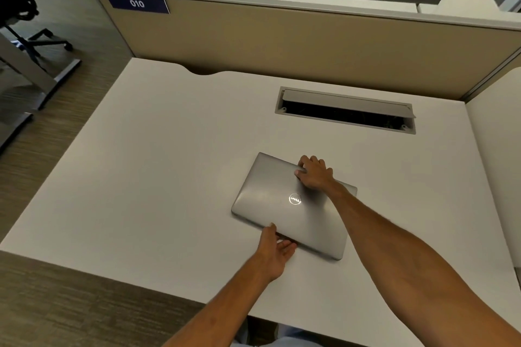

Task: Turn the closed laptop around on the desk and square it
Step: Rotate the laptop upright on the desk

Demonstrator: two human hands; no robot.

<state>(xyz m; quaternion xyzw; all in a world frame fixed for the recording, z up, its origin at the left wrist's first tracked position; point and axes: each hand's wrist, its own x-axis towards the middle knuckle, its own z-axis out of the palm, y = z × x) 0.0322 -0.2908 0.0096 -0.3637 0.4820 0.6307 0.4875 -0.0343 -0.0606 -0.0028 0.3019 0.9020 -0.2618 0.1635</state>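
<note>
A closed silver laptop (270,200) with a round logo on its lid lies flat on the white desk (158,177), skewed so its edges run at an angle to the desk's edges. My left hand (275,249) is at the laptop's near long edge, fingers tucked under that edge and thumb against it. My right hand (314,172) reaches over the lid and grips the far long edge, fingers curled over it and thumb on the lid. My right forearm crosses the laptop's right part and hides it.
An open cable hatch (345,110) with its flap raised sits in the desk behind the laptop. A beige partition (282,42) with a blue "010" sign (137,3) bounds the far side. An office chair (19,14) stands on the floor at left.
</note>
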